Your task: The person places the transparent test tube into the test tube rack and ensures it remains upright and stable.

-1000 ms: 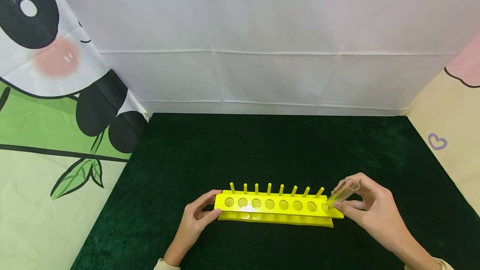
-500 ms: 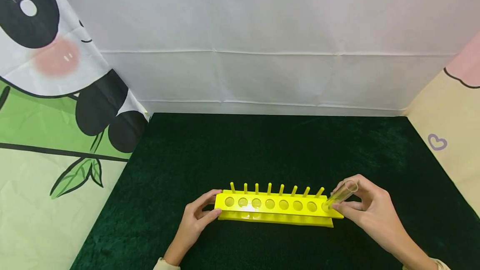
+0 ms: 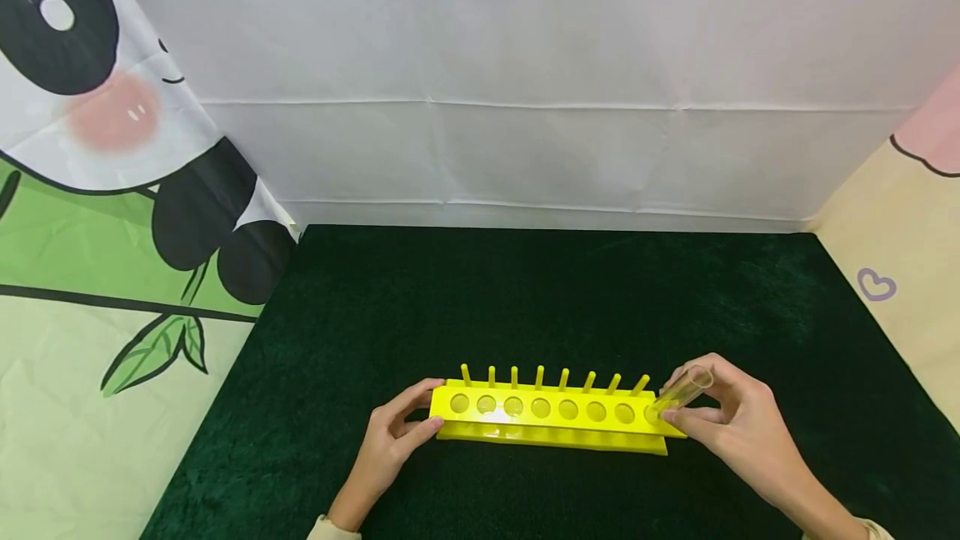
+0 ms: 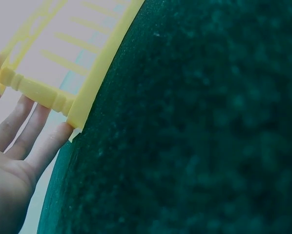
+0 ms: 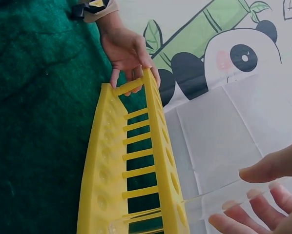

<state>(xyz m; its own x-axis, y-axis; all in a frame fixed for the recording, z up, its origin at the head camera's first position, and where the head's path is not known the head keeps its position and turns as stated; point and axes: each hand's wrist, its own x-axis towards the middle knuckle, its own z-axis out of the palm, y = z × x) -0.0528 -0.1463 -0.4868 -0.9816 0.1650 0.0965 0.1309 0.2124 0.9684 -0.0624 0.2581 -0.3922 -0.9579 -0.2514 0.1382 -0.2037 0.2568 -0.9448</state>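
A yellow test tube rack stands near the front of the table, with a row of round holes and a row of pegs behind. My left hand holds its left end, thumb on the front edge; in the left wrist view, fingers touch the end post. My right hand pinches a clear glass test tube between thumb and fingers at the rack's right end. The right wrist view has the tube passing through an end hole, its rounded bottom between the rack's upper and lower boards.
Dark green cloth covers the table. Behind it hangs a white sheet, with a panda-print cloth along the left side and a cream cloth along the right.
The tube has sunk slightly deeper into the rack's end hole, and my right hand has moved a little down and left with it. My left hand and the rack stay in place.
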